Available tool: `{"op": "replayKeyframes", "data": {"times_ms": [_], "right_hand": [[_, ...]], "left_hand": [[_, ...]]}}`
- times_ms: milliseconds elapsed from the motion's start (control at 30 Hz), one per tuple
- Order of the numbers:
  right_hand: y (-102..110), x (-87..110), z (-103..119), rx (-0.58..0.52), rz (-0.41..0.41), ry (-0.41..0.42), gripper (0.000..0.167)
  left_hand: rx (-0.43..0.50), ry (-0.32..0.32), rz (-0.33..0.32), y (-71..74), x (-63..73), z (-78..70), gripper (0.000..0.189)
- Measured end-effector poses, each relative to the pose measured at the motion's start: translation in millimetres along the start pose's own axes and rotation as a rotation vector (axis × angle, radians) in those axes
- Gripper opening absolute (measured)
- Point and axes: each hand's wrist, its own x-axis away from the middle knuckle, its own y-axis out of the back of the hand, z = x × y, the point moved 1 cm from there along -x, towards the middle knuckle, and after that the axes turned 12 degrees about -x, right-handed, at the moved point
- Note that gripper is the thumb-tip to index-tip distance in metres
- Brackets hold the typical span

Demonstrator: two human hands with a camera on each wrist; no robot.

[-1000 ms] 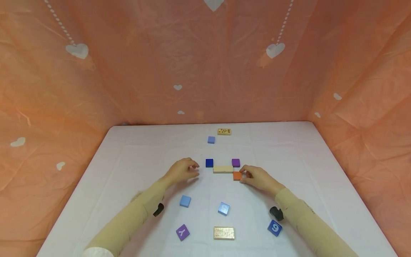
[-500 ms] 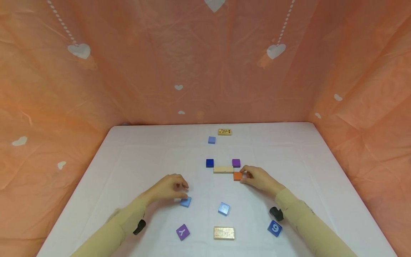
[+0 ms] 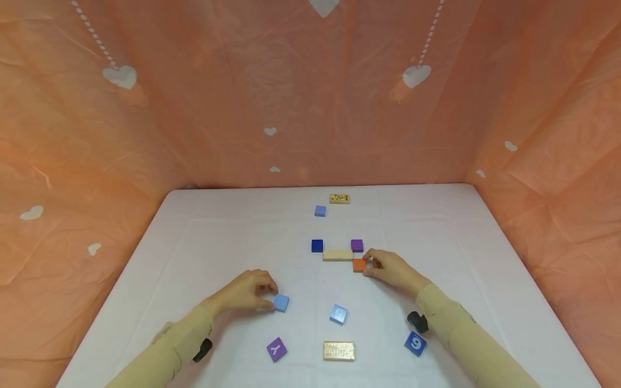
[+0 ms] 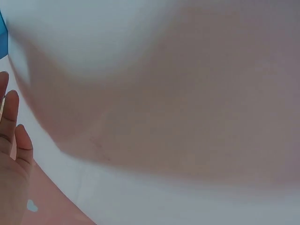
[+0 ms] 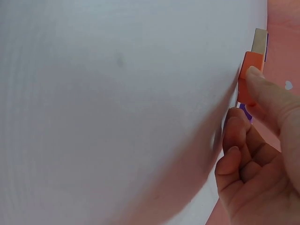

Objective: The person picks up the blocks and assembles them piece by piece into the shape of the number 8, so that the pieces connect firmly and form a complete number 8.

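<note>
In the head view, my right hand [image 3: 393, 269] pinches the right side of an orange square tile [image 3: 359, 265] between thumb and fingers. This tile lies at the right end of a cream oblong block [image 3: 338, 255], just below a purple tile [image 3: 357, 246]. The right wrist view shows the thumb pressed on the orange tile [image 5: 253, 63]. My left hand [image 3: 245, 291] has its thumb and index finger at the left edge of a light blue tile [image 3: 281, 303], pinching it at the tabletop. In the left wrist view only a blue corner of that tile [image 4: 3, 40] and some fingers show.
A dark blue tile [image 3: 317, 246] meets the cream block's left end. Farther back are a periwinkle tile [image 3: 320, 211] and a patterned gold block [image 3: 339, 199]. Nearer lie another light blue tile [image 3: 338, 314], a purple Y tile [image 3: 277, 350], a gold bar [image 3: 339, 351] and a blue numbered tile [image 3: 415, 343].
My left hand has come back from beside the dark blue tile to the light blue tile and taken its left edge. The right hand stays on the orange tile.
</note>
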Motion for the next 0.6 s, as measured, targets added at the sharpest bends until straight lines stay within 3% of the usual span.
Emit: {"op": "replayKeyframes", "data": {"times_ms": [467,600], "right_hand": [[0.6,0.2,1.1,-0.012,0.008,-0.011,0.028],[0.8,0.0,1.3,-0.011,0.011,-0.014,0.029]], "left_hand": [[-0.083,-0.072,-0.062,-2.1,-1.7,0.5,0.023],[-0.121,-0.062,-0.073,-1.2,-3.0,-3.0,0.023]]}}
